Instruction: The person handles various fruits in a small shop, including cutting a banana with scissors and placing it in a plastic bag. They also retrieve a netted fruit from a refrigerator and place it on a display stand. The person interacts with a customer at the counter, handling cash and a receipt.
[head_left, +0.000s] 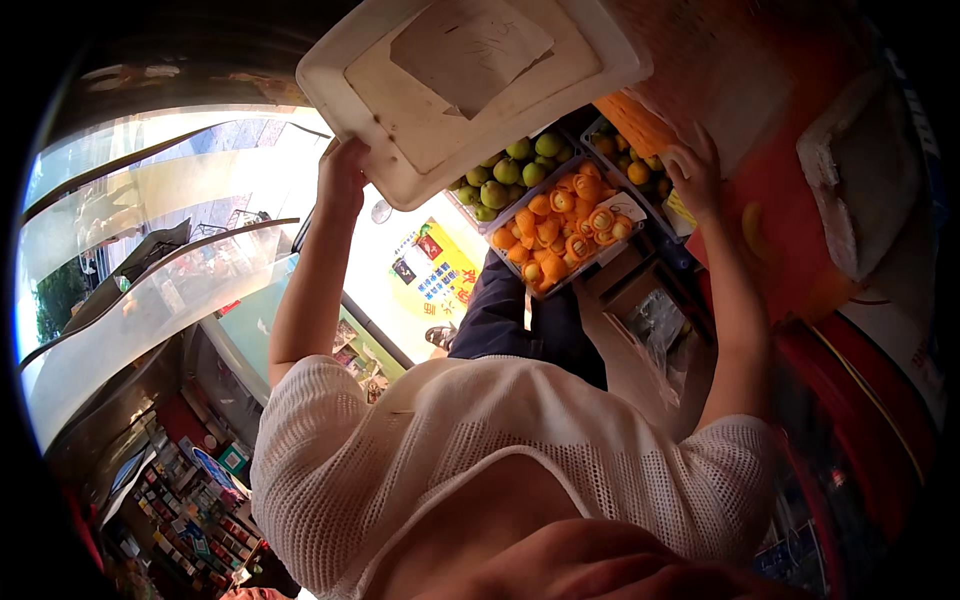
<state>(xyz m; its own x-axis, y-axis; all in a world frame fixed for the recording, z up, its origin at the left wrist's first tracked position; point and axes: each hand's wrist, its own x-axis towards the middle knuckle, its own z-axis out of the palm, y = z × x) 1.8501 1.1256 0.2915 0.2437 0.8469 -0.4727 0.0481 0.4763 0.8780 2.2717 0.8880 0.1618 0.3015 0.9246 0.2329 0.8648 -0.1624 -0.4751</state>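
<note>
My left hand grips the corner of a pale plastic tub, raised and tilted in front of me. A torn sheet of paper lies on the tub's flat face. My right hand is raised beside a ribbed orange thing, perhaps foam netting; whether the fingers hold it is unclear. Below, a crate of fruit in orange foam nets stands against a crate of green fruit, partly hidden by the tub. A white card lies on the netted fruit.
More orange fruit fills a crate behind. To the right are a red surface and a white foam box. Below sits a cardboard box with clear plastic. A yellow printed poster and clear strip curtains are at left.
</note>
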